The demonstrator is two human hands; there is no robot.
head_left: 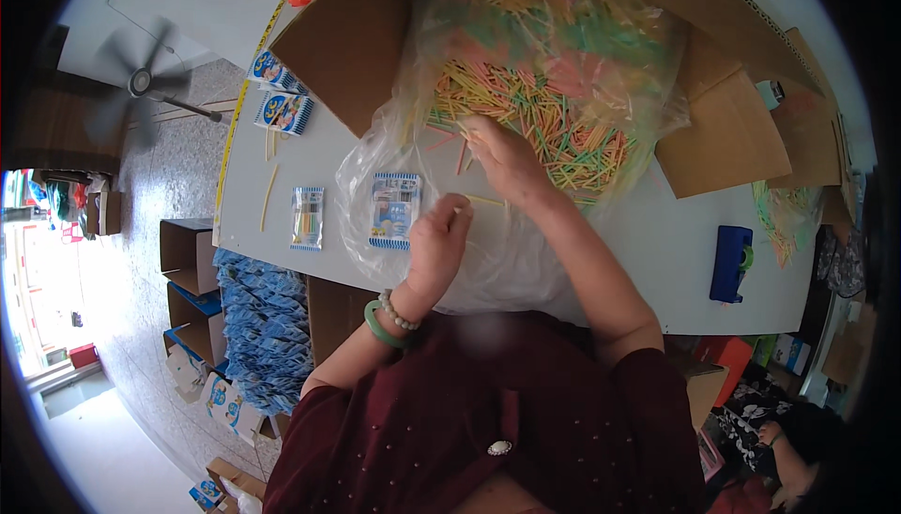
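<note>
sticks (pixel 526 106): yellow/pink/green mix | packet (pixel 395 209): blue-white, striped ends | carton (pixel 347 54): brown | tabletop (pixel 676 242): pale grey | blouse (pixel 422 420): maroon, pale dots | bangle (pixel 374 328): pale green

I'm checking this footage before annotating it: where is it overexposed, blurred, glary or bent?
Head view: the bright area at far left is washed out white; head view: the fan's blades are smeared; head view: the clear bag shows whitish glare; head view: the table's edges bow near the dark rim.
</note>
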